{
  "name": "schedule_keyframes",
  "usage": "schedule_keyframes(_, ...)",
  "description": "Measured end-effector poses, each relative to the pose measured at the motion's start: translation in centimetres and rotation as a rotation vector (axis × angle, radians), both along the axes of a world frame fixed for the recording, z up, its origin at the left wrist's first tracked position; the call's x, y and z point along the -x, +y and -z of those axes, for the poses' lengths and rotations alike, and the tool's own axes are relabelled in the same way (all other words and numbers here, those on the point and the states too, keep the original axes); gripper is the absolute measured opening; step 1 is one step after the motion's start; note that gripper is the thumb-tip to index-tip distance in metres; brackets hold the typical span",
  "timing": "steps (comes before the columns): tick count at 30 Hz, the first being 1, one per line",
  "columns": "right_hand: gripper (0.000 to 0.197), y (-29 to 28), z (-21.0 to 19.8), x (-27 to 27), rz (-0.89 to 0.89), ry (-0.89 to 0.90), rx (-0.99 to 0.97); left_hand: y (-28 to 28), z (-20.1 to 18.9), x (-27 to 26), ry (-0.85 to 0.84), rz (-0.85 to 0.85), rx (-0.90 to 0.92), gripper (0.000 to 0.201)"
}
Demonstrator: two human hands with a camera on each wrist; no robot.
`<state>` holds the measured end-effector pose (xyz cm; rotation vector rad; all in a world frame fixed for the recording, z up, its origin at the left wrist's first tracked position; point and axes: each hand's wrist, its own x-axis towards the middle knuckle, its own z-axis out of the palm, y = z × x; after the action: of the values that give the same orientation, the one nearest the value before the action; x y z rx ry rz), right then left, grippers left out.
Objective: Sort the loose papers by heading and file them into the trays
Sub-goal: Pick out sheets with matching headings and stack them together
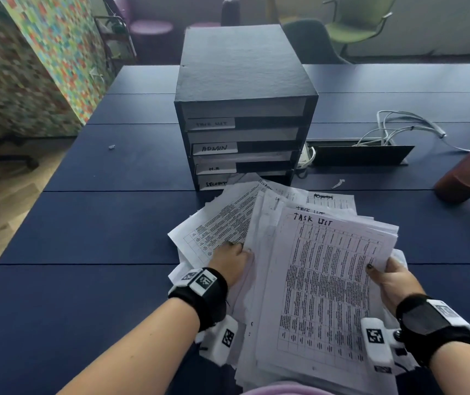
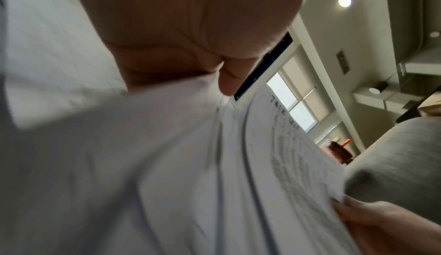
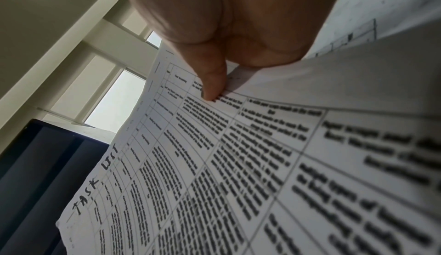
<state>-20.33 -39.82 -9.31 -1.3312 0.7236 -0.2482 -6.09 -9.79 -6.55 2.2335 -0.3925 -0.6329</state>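
Black wristbands (image 1: 199, 297) with white marker-tagged camera units (image 1: 376, 342), dark-painted thumbnail (image 1: 369, 267)

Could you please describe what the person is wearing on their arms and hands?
Both forearms are bare. The left wrist carries a black fabric band with white square-coded marker tags and a white camera module beneath. The right wrist has a matching black band and white tagged module. The right thumbnail is painted dark.
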Motion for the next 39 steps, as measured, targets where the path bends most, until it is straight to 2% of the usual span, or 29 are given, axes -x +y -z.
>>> schedule_keyframes(2,0.109,-0.4,0.4,0.1,0.002,0.008,0.000,0.9,-0.4,-1.6,-0.089,-0.117,-0.076,0.029)
schedule_keyframes(3,0.108,-0.5,0.6,0.1,0.000,0.008,-0.006,1.7,-0.3,-2.5,-0.177,-0.210,-0.196,0.026)
schedule_keyframes(5,0.108,-0.6,0.7,0.1,-0.007,0.017,-0.002,3.7,0.0,-4.4,-0.133,-0.382,-0.344,0.031)
schedule_keyframes(8,0.109,-0.8,0.9,0.1,-0.021,0.019,-0.010,6.5,0.7,-6.8,-0.084,-0.459,-0.400,0.048)
schedule_keyframes(11,0.110,-0.8,0.8,-0.1,-0.027,0.016,-0.021,7.6,1.2,-8.1,-0.085,-0.457,-0.423,0.051)
schedule_keyframes(16,0.111,-0.5,0.3,-0.3,-0.029,0.004,-0.046,7.4,1.3,-8.3,-0.059,-0.439,-0.383,0.033)
schedule_keyframes(23,0.094,-0.1,-0.5,-0.3,-0.036,0.007,-0.096,7.2,0.5,-8.5,-0.160,-0.446,-0.358,0.015)
schedule_keyframes(25,0.105,-0.2,-0.4,-0.3,-0.033,0.009,-0.091,7.2,0.5,-8.4,-0.121,-0.388,-0.325,0.009)
schedule_keyframes(29,0.111,-0.4,0.1,-0.3,-0.032,0.012,-0.058,7.2,0.2,-7.8,-0.047,-0.317,-0.241,0.029)
schedule_keyframes(35,0.110,-0.5,0.3,-0.1,-0.043,0.035,-0.006,6.0,0.5,-4.1,0.106,-0.359,-0.085,0.041)
schedule_keyframes(39,0.110,-0.6,0.4,0.0,-0.039,0.033,-0.015,4.0,-0.2,-0.4,0.077,-0.187,-0.115,0.040)
